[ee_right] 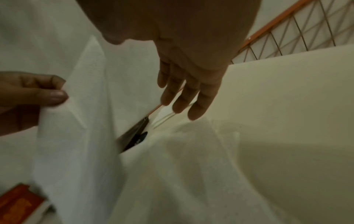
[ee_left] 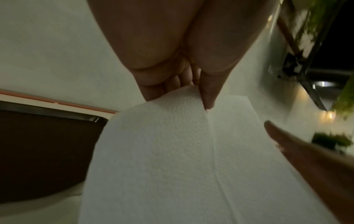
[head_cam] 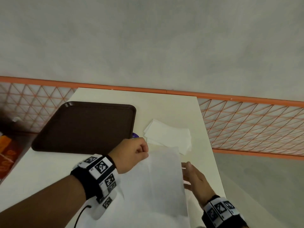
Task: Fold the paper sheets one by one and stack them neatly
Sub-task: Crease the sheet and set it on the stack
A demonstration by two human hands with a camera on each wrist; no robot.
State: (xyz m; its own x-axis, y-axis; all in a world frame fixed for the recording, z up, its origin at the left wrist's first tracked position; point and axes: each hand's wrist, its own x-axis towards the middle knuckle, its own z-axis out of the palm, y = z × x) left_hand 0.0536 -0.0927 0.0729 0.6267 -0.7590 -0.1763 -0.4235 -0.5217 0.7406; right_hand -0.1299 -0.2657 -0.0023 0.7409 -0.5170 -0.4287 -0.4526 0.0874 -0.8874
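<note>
A white paper sheet (head_cam: pixel 158 183) hangs lifted over the near part of the cream table (head_cam: pixel 164 106). My left hand (head_cam: pixel 133 153) pinches its top left corner between thumb and fingers, seen close in the left wrist view, where the sheet (ee_left: pixel 162 151) shows a crease down its middle. My right hand (head_cam: pixel 191 176) is open with straight fingers (ee_right: pixel 184 94) beside the sheet's right edge, holding nothing. The sheet (ee_right: pixel 80 136) drapes down in the right wrist view. A stack of folded white sheets (head_cam: pixel 167 135) lies on the table beyond the hands.
A dark brown tray (head_cam: pixel 85 127) sits on the table's left half. A purple round sticker (head_cam: pixel 135 135) peeks out by the tray's near right corner. An orange lattice railing (head_cam: pixel 246 122) runs behind the table. An orange box (ee_right: pixel 17 203) lies at the left.
</note>
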